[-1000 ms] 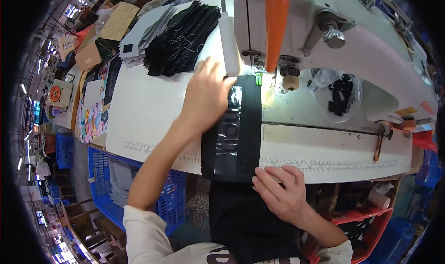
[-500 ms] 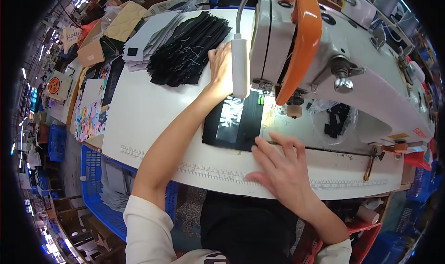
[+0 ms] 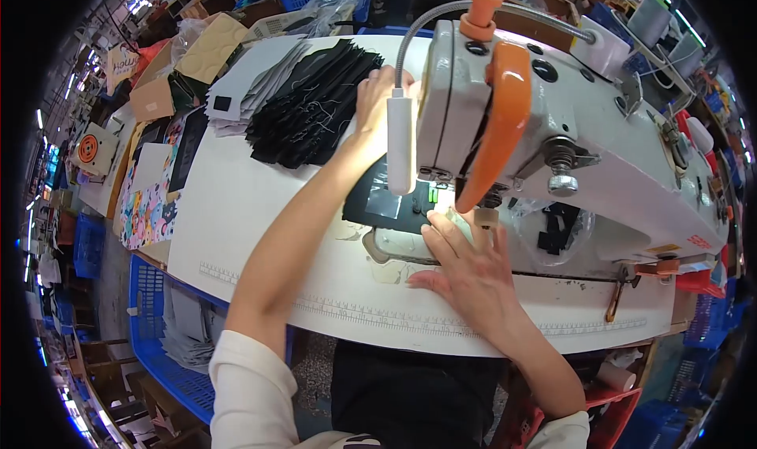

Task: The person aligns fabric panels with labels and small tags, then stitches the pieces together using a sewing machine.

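Fabric point(image 3: 410, 215), a flat black piece with a glossy, clear rectangular window, lies beneath the head of a pale grey metal sewing machine point(image 3: 599, 161), on the side nearer the person. The right hand point(image 3: 471, 274) is palm down, its fingers forward and slightly spread and its thumb well apart from them; the foremost fingertips reach the fabric's near right corner, beside a small bright green piece point(image 3: 433, 193). The left hand point(image 3: 378, 106) reaches past the far side of the fabric, between a fanned stack of black cloth strips point(image 3: 303, 114) and a slim white stick-shaped lamp point(image 3: 400, 145). The lamp partly hides this hand, so whether its fingers are closed on anything cannot be told. A ribbed silver metal gooseneck point(image 3: 465, 6) carries the lamp, and a curved glossy orange lever point(image 3: 509, 106) slants down the machine's front, above the right hand's fingers. Thin grey sheets point(image 3: 251, 78) lie beside the black stack on a white table point(image 3: 244, 228) with a ruler scale printed along its near edge. Under the machine's arm, a crumpled clear plastic bag point(image 3: 582, 240) contains small black pieces point(image 3: 558, 227). A blue slatted plastic basket point(image 3: 150, 335) sits below the table's left side.
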{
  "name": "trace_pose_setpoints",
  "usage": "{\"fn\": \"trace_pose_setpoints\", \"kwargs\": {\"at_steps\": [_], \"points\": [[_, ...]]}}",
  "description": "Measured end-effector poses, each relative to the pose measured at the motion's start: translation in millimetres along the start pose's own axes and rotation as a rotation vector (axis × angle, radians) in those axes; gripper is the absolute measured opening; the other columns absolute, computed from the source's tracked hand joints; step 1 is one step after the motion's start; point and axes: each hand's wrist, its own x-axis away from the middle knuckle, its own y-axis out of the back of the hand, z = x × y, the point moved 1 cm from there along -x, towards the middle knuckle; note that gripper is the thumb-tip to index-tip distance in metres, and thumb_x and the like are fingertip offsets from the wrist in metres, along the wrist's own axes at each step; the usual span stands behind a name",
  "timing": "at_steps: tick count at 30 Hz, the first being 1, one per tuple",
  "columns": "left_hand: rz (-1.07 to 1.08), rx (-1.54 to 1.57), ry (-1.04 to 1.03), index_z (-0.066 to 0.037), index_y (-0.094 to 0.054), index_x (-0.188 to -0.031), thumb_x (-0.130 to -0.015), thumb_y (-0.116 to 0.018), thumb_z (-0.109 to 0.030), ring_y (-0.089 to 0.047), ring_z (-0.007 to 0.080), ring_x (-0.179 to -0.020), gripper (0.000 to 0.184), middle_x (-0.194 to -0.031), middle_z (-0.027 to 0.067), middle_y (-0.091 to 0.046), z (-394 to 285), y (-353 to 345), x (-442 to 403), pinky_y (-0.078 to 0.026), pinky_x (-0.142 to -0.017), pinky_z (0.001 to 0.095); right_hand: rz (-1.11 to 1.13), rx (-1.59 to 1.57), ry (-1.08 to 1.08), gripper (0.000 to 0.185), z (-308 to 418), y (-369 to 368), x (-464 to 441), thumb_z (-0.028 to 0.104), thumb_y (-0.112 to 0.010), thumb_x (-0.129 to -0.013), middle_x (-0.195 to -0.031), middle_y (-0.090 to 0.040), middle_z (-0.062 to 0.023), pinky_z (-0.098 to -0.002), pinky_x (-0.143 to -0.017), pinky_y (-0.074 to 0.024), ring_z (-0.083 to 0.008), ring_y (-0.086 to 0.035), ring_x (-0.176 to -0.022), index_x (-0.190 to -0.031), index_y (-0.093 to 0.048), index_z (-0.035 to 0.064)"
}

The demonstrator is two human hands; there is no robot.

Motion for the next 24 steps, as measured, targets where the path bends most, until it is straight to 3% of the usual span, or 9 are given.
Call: {"fn": "trace_pose_setpoints", "kwargs": {"at_steps": [2, 6, 8, 12, 24], "points": [[0.056, -0.092, -0.136, -0.003, -0.066, -0.088, -0.087, -0.068, -0.017, -0.059, 0.0347, -0.095, 0.014, -0.098, 0.0155, -0.063, -30, 25, -2, -0.045, -0.082, 0.0468, -0.032, -0.026, -0.007, 0.067, -1, 0, 1, 0.051, -0.078, -0.079, -0.143, -0.057, -0.0029, -0.0481, -0.109, -0.0346, -0.0294, -0.046, -0.136, -0.129, -0.064, 0.0093], [0.335, -0.001, 0.031, -0.002, -0.067, -0.097, -0.080, -0.069, -0.007, -0.062, 0.0349, -0.091, 0.018, -0.104, 0.0140, -0.066, -108, 80, 44, -0.052, -0.075, 0.0449, -0.031, -0.058, -0.007, 0.068, 0, 0, 2, 0.051, -0.078, -0.079, -0.143, -0.057, -0.0037, -0.0484, -0.109, -0.0347, -0.0300, -0.046, -0.136, -0.129, -0.064, 0.0078], [0.510, -0.083, -0.160, -0.001, -0.069, -0.105, -0.078, -0.069, -0.003, -0.065, 0.0329, -0.097, 0.027, -0.110, 0.0121, -0.069, -127, 93, 68, -0.056, -0.079, 0.0419, -0.034, -0.063, -0.006, 0.068, 0, -2, 2, 0.051, -0.078, -0.079, -0.143, -0.057, -0.0040, -0.0483, -0.110, -0.0346, -0.0299, -0.046, -0.136, -0.130, -0.063, 0.0074], [0.570, -0.167, -0.167, -0.002, -0.071, -0.111, -0.077, -0.070, 0.000, -0.067, 0.0311, -0.101, 0.033, -0.115, 0.0109, -0.071, -135, 97, 86, -0.058, -0.086, 0.0396, -0.025, -0.055, 0.004, 0.069, -1, -4, 2, 0.050, -0.077, -0.081, -0.143, -0.057, -0.0051, -0.0480, -0.110, -0.0343, -0.0293, -0.046, -0.137, -0.132, -0.062, 0.0063], [0.531, -0.193, -0.198, -0.003, -0.069, -0.118, -0.077, -0.073, -0.006, -0.068, 0.0320, -0.103, 0.042, -0.111, 0.0138, -0.072, -124, 85, 71, -0.058, -0.087, 0.0393, -0.031, -0.071, -0.028, 0.070, -2, -6, 2, 0.050, -0.075, -0.084, -0.143, -0.056, -0.0068, -0.0475, -0.110, -0.0346, -0.0288, -0.046, -0.138, -0.136, -0.059, 0.0059]]}}
